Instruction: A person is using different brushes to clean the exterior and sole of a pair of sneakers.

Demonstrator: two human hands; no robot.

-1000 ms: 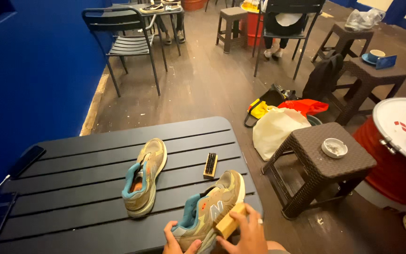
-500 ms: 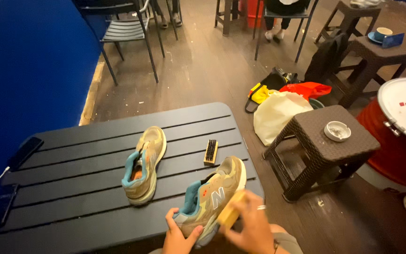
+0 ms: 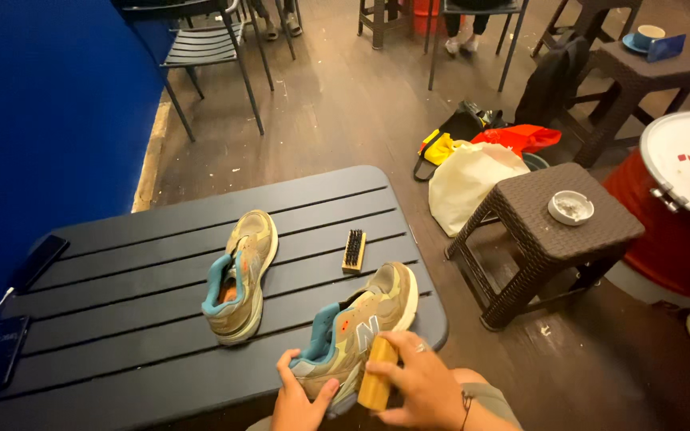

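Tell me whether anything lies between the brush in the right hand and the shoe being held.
Nothing visible does. The right hand presses the wooden brush straight against the shoe's side, and the left hand grips the heel end.

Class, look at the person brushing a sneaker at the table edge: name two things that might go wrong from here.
1. The held sneaker sits at the table's near edge, steadied only by the left hand at its heel; a hard stroke from the brush in the right hand might push it off.
2. Two phones lie at the table's left edge, one with a cable; loosened dirt or a bump might reach them.
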